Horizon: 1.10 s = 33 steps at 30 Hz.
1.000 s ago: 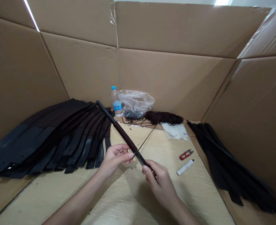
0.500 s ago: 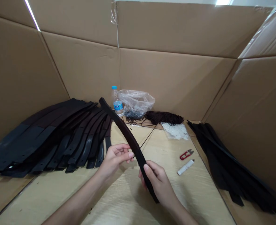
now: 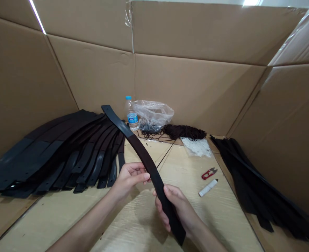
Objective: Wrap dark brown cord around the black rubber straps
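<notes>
A long curved black strip slants across the middle, its upper part smooth and dark grey with a small hole, its middle wrapped in dark brown cord. My right hand is closed around its lower part. At the strip's left edge, my left hand pinches something small that its fingers hide, near the end of the wrapping. A thin dark cord runs from behind the strip up to a tangled brown cord bundle at the back.
Many similar strips are piled at the left, and black strips lie at the right. Red snips and a white marker-like tool lie right of my hands. Behind are a bottle, plastic bags and cardboard walls.
The strip has turned about its length, so its broad face now shows instead of its narrow edge. My right hand has opened slightly around it and shifted a little lower.
</notes>
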Tool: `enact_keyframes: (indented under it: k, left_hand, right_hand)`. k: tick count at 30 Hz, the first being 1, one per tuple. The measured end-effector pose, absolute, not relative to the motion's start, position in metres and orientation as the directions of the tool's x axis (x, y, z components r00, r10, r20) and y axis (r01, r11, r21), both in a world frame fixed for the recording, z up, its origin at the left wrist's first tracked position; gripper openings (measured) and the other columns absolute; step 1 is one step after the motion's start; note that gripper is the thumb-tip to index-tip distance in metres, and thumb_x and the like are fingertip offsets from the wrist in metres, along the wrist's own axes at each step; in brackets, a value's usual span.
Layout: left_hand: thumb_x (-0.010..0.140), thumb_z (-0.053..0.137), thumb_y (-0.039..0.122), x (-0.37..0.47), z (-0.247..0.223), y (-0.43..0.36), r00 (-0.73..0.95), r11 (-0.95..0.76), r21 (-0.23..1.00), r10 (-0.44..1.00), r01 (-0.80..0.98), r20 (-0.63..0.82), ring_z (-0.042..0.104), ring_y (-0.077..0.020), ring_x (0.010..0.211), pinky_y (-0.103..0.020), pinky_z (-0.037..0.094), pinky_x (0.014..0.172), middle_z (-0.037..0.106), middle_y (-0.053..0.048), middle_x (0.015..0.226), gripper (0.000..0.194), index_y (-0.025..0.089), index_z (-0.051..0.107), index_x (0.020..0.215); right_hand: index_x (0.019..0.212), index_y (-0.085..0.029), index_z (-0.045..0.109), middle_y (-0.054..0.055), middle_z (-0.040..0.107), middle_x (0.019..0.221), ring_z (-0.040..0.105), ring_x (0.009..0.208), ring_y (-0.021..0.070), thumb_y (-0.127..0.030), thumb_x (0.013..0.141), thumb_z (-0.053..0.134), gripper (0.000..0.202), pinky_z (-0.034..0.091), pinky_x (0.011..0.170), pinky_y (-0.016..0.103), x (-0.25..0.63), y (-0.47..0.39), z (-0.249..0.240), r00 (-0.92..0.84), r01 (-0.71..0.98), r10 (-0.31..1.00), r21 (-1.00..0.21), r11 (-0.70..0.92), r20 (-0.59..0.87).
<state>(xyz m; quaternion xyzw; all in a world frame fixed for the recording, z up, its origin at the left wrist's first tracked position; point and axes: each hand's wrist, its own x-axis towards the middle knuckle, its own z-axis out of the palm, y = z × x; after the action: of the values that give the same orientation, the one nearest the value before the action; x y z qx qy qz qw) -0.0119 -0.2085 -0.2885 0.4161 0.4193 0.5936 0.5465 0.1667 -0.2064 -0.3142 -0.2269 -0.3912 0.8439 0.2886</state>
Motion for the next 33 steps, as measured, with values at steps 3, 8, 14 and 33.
enact_keyframes:
  k: [3,8,14,33]
  left_hand:
    - [0.052,0.086,0.031,-0.013,-0.293,-0.207,-0.026,-0.067,0.948,0.998,-0.312,0.062,0.051,-0.0078,0.047,-0.018,0.039,0.045,0.064,-0.002,0.056,0.029,0.012,0.073,0.069]
    - [0.048,0.088,0.029,-0.015,-0.298,-0.206,-0.072,-0.086,0.940,0.995,-0.331,0.065,0.052,-0.0077,0.047,-0.017,0.039,0.044,0.065,-0.001,0.056,0.033,0.013,0.070,0.070]
    - [0.044,0.088,0.026,-0.012,-0.296,-0.207,-0.181,-0.079,0.969,0.983,-0.236,0.036,0.051,-0.0074,0.044,-0.016,0.039,0.041,0.060,0.001,0.050,0.034,0.012,0.063,0.062]
    - [0.052,0.080,0.027,-0.012,-0.287,-0.208,-0.144,-0.070,0.994,0.988,-0.088,0.057,0.044,-0.0064,0.043,-0.017,0.033,0.042,0.056,0.001,0.048,0.022,0.011,0.067,0.062]
  right_hand:
    - [0.088,-0.012,0.059,-0.001,0.056,0.060,0.042,0.034,0.0043,-0.053,0.081,0.063,0.042,0.036,0.029,0.015,0.169,-0.206,-0.319,-0.792,-0.299,0.584,-0.720,-0.626,-0.179]
    - [0.088,-0.012,0.057,-0.002,0.054,0.054,0.041,0.032,0.0054,-0.058,0.081,0.059,0.047,0.037,0.029,0.017,0.168,-0.205,-0.319,-0.807,-0.230,0.561,-0.776,-0.588,-0.186]
    - [0.101,-0.017,0.054,-0.003,0.056,0.069,0.049,0.043,0.0074,-0.047,0.075,0.069,0.043,0.038,0.037,0.018,0.169,-0.201,-0.308,-0.592,-0.016,0.804,-0.996,-0.084,-0.058]
    - [0.070,-0.015,0.055,-0.005,0.040,0.044,0.035,0.034,0.0072,-0.068,0.085,0.040,0.057,0.026,0.034,0.019,0.169,-0.202,-0.308,-0.588,0.108,0.807,-0.994,0.009,-0.057]
